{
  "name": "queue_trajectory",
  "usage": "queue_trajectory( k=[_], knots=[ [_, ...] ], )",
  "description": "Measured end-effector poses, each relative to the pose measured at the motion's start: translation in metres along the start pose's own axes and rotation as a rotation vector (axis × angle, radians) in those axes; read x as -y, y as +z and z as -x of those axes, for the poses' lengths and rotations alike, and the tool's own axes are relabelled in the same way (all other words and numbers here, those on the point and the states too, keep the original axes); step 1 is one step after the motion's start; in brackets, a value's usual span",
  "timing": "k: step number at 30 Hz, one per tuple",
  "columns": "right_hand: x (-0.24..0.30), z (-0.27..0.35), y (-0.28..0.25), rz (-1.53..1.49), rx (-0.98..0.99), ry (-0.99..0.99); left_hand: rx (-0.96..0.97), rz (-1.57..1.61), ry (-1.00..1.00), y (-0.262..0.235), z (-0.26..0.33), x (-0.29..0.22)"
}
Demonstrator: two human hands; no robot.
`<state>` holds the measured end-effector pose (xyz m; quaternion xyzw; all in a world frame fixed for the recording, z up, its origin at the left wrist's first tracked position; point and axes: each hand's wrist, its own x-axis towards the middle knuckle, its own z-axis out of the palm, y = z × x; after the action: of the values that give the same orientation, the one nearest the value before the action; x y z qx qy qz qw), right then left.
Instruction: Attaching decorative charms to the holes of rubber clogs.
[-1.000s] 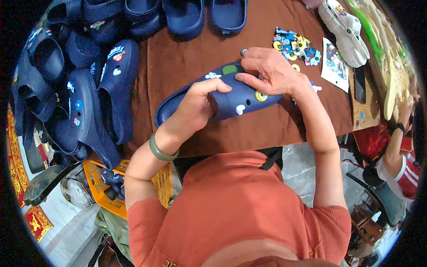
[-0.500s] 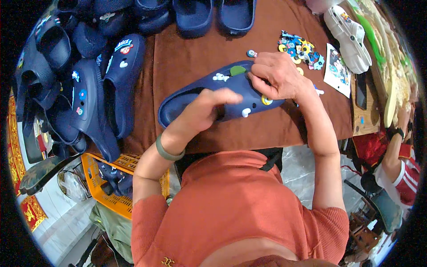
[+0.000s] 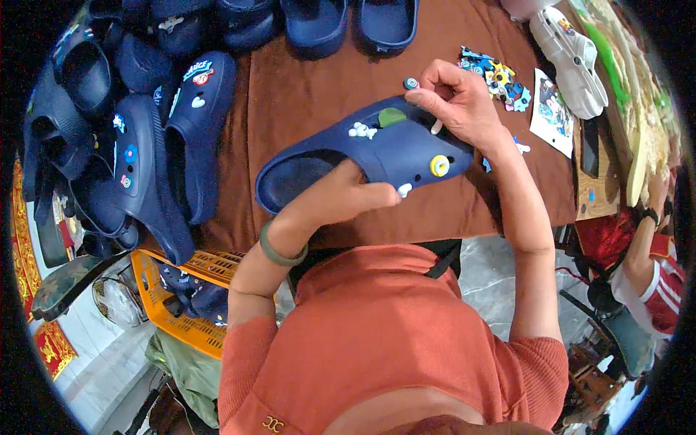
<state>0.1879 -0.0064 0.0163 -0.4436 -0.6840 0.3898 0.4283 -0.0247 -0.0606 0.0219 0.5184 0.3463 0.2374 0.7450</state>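
Navy foam clog: you hold the dark blue perforated foam clog [image 3: 362,156] over the brown cloth-covered tabletop [image 3: 304,94], its long axis running from heel at 8 o'clock to toe at 2 o'clock.
Left hand: your left hand [image 3: 341,196] sits at the clog's 6 o'clock edge, its grip closed on the side wall with the thumb near a small white charm [image 3: 404,190].
Right hand: your right hand [image 3: 460,101] is at the toe end, 1 o'clock from the clog's middle, with a narrow pinch grip on a small round blue charm [image 3: 411,83] at the fingertips.
Key relation: the pinched charm lies just above the toe's upper face, toward 12 o'clock of the green oval charm [image 3: 391,116]; your right hand is the nearer one.
Already on the clog: a yellow ring charm [image 3: 438,165] and a white cluster charm [image 3: 359,130].
Nearby: loose pile of colourful charms [image 3: 496,72] at 2 o'clock; heap of navy clogs [image 3: 138,138] at 9 o'clock.
Hard to make out: which hole the charm aims for, hidden by your fingers.
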Motion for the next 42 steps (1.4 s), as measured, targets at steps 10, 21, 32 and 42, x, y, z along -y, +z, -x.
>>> queue_trajectory(
  k=[10,21,32,42],
  knots=[
    [0.019,0.005,0.015,0.603,0.128,-0.475,0.064,-0.281,0.264,-0.004,-0.004,0.003],
    [0.025,0.009,0.029,0.676,0.083,-0.47,0.132,-0.085,0.182,-0.009,-0.011,0.015],
    [0.028,0.014,0.039,0.8,-0.024,-0.426,0.192,-0.049,0.123,-0.007,-0.005,0.005],
    [0.031,0.012,0.037,0.812,-0.067,-0.403,0.185,-0.053,0.123,-0.012,-0.008,0.008]
  ],
)
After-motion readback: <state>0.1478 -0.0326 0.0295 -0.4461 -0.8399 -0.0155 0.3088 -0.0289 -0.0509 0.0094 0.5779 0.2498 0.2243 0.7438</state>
